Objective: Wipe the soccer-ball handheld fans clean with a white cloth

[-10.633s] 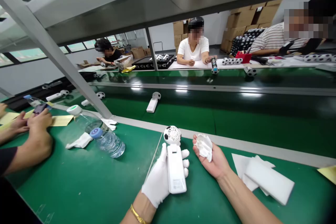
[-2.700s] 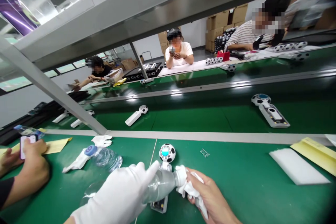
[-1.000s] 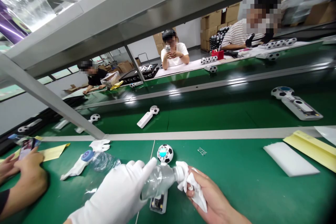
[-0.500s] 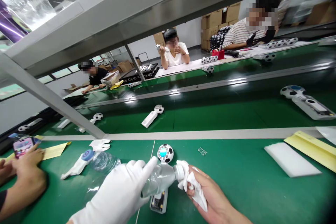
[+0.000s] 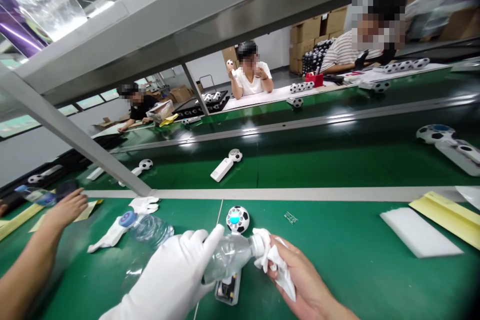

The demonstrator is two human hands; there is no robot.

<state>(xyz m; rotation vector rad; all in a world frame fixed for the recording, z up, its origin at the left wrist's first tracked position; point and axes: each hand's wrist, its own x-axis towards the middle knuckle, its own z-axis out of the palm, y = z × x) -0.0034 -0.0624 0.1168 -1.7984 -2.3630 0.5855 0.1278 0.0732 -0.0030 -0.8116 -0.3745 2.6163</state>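
My left hand [image 5: 176, 270], in a white glove, is wrapped round a clear plastic bottle [image 5: 228, 256] tilted on its side with its neck to the right. Bare and closed, my right hand [image 5: 296, 272] grips a crumpled white cloth [image 5: 282, 266] against the bottle's mouth. Below and behind the bottle lies a device with a football-patterned head [image 5: 237, 219]; its open body [image 5: 227, 291] shows dark parts inside, and its middle is hidden by the bottle.
A second bottle [image 5: 152, 229] and white gloves [image 5: 144, 205] lie left. White foam [image 5: 420, 232] and yellow paper [image 5: 448, 217] are at right. Football devices [image 5: 226, 165] sit on the belt behind. A neighbour's arm [image 5: 48, 240] reaches in at left; a slanted metal post [image 5: 78, 135] stands nearby.
The neighbour's hand at left has moved up and away with the phone. Devices on the far belt have shifted slightly. My hands and the bottle hold the same pose.
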